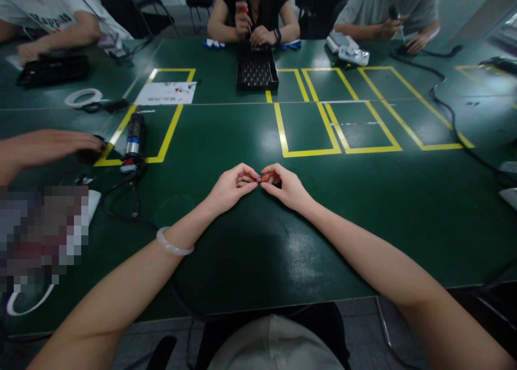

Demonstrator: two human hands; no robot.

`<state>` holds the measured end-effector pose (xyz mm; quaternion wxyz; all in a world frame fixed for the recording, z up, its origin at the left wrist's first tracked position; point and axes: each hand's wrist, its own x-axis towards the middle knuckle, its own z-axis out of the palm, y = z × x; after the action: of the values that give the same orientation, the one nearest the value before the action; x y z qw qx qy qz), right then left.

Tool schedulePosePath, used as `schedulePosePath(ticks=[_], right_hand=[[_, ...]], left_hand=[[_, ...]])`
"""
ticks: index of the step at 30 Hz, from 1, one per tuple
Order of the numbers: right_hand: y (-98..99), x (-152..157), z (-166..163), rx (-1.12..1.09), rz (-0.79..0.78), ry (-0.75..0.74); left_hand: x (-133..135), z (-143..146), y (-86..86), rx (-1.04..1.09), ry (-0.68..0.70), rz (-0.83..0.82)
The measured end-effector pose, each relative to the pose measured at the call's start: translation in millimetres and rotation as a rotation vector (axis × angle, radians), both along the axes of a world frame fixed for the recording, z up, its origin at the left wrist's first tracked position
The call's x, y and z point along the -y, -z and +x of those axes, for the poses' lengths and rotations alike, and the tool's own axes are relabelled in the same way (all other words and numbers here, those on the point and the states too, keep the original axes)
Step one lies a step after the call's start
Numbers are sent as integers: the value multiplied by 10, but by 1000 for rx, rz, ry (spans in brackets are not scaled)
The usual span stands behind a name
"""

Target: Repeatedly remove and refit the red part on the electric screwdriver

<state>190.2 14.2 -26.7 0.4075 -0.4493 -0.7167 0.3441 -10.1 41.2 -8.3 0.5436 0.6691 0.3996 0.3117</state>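
My left hand and my right hand meet over the middle of the green table. Between their fingertips is a small part with orange and silvery-grey colouring, too small for me to name its kind. Thumb and fingers of both hands pinch it from either side, and the fingertips hide much of it. A pale bangle circles my left wrist.
A black cylindrical device with a cable stands left, near a white sheet and a tape roll. A black tray lies ahead before a person with a screwdriver. Yellow tape outlines mark the table. Other people work around it.
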Motion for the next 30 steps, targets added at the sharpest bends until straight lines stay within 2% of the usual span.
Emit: schedulePosePath(ticks=[16,22,26,30], right_hand=[[13,-4,23,50,80,-19],[3,-3,18,42,62,-15],[-5,1,22,43,42,-8],[-7,0,22,43,36,-9]], left_hand=[[0,0,20,-43,31,42],[-7,-10,-52,-116,20,100],[-134,-117,-136,-223,-18,197],[-420,-431,-211,-341,-153,333]])
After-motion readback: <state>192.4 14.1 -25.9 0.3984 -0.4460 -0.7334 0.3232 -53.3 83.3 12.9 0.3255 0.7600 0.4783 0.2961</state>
